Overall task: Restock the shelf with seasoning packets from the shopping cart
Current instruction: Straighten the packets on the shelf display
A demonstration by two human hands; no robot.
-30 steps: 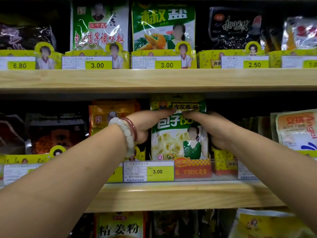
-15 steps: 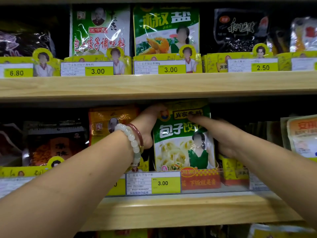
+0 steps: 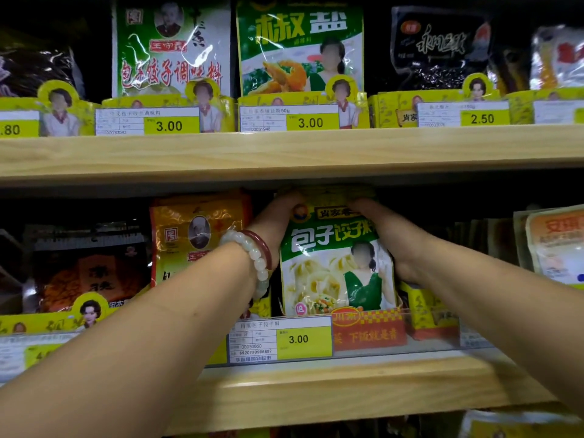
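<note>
A green and white seasoning packet (image 3: 328, 263) with dumplings printed on it stands upright on the middle wooden shelf (image 3: 316, 387), behind a 3.00 price tag. My left hand (image 3: 275, 222), with bead bracelets at the wrist, grips the packet's upper left edge. My right hand (image 3: 388, 238) holds its upper right edge, fingers curled over the top corner. More packets seem to stand behind it, mostly hidden. The shopping cart is out of view.
An orange packet (image 3: 196, 238) stands just left of my left hand, a dark one (image 3: 88, 270) further left. An orange and white packet (image 3: 556, 245) sits at the far right. The upper shelf (image 3: 284, 150) holds green, black and white packets close above my hands.
Both hands have slid from the front top of the green packet out to its upper corners. The view has moved closer and tilted slightly up.
</note>
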